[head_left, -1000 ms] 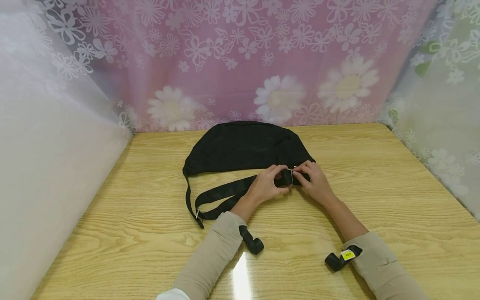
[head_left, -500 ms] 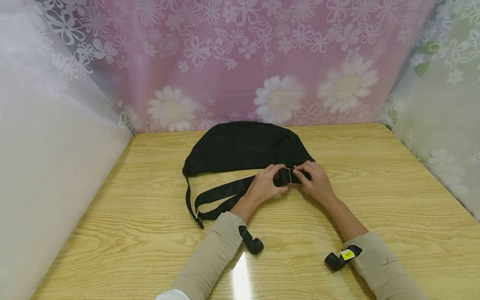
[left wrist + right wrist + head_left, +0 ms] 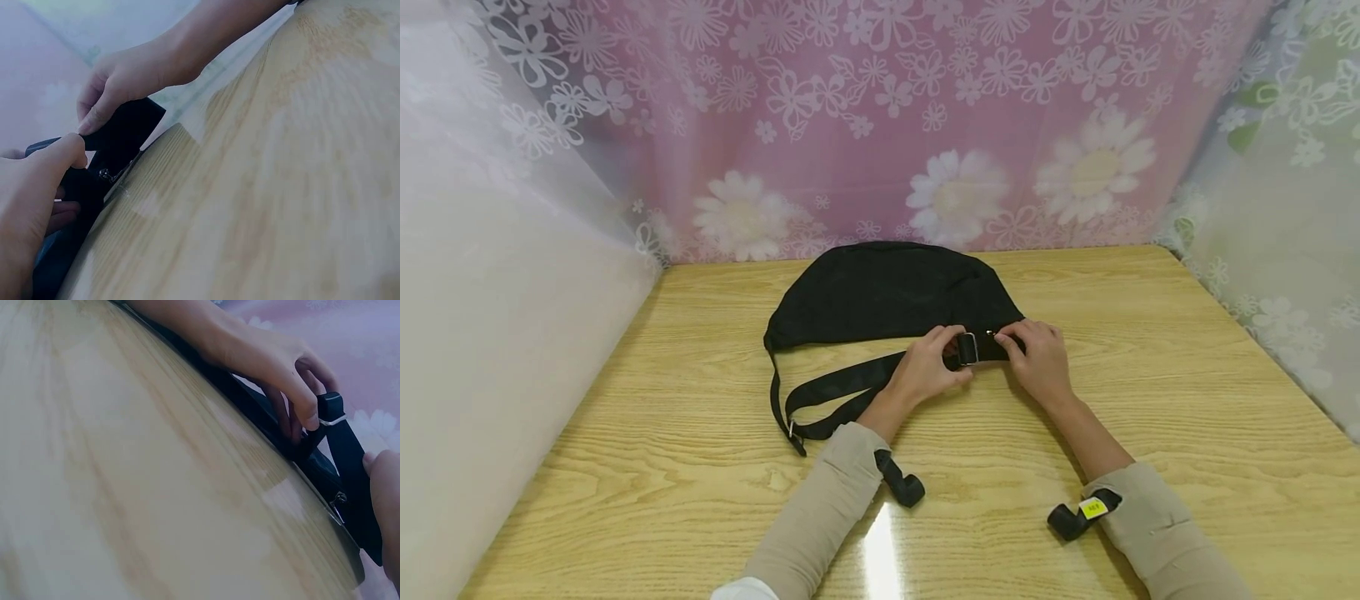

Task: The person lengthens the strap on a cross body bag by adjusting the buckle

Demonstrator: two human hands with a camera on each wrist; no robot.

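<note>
A black waist bag (image 3: 880, 292) lies flat on the table, its curved edge toward the back. Its black strap (image 3: 842, 383) loops in front of it, with a second metal ring (image 3: 792, 428) at the left. My left hand (image 3: 925, 367) grips the strap just left of a metal slider buckle (image 3: 967, 349), where the webbing bulges into a loop. To the right of the slider, my right hand (image 3: 1041, 358) pinches the strap near the bag's right corner. In the right wrist view the strap (image 3: 347, 453) stretches taut between slider and right thumb. A small zipper pull (image 3: 339, 499) shows below it.
The wood-grain table (image 3: 685, 500) extends around the bag. A pink flowered curtain (image 3: 865, 125) hangs behind it, with pale sheets at both sides. Black bands (image 3: 902, 483) stick out from the sleeve cuffs.
The slider buckle and left hand have shifted slightly left. My right hand has moved a little right along the strap, so the gap between the hands is wider.
</note>
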